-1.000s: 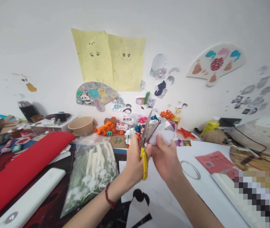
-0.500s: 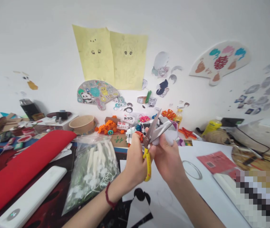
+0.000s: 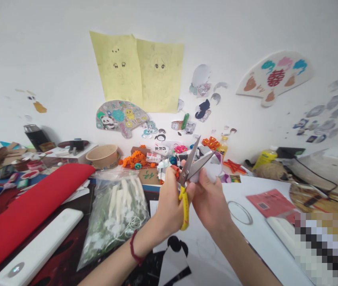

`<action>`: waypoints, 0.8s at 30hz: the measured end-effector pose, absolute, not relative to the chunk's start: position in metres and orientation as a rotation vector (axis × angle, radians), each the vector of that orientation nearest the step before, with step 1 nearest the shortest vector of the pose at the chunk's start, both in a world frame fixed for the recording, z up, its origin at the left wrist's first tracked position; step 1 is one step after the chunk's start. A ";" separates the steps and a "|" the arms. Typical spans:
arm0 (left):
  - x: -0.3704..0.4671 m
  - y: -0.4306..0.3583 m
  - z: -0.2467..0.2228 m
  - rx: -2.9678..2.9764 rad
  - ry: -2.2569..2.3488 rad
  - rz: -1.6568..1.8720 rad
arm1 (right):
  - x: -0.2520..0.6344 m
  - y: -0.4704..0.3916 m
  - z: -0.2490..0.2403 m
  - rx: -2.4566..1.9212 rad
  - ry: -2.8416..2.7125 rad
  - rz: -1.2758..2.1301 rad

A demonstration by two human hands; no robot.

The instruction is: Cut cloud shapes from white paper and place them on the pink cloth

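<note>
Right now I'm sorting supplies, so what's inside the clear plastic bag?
The clear plastic bag shows long cream pieces, white clumps, thin white strands and something green. Whatever lies underneath them is covered, so I can't tell.

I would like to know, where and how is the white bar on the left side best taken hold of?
Best, I think, by the middle of the white bar, from above, with thumb and fingers on its two long edges: it lies flat, long and narrow, and the red roll runs beside its far edge, not over it.
</note>
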State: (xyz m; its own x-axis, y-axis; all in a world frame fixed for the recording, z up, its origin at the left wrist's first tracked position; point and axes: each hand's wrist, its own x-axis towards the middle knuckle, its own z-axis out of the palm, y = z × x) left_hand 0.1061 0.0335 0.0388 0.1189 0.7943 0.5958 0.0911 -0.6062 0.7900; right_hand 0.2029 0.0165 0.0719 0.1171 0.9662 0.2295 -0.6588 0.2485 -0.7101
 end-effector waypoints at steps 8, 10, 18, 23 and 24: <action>0.104 0.034 0.038 1.842 0.882 1.522 | 0.202 0.018 0.072 -0.531 -0.812 1.210; 0.103 0.035 0.038 1.865 0.884 1.510 | 0.203 0.017 0.074 -0.523 -0.818 1.203; 0.096 0.032 0.051 1.939 0.934 1.404 | 0.212 0.019 0.077 -0.479 -0.855 1.107; 0.093 0.030 0.059 1.992 0.965 1.367 | 0.219 0.020 0.080 -0.461 -0.880 1.016; 0.093 0.030 0.059 2.005 0.969 1.362 | 0.220 0.020 0.080 -0.463 -0.877 1.013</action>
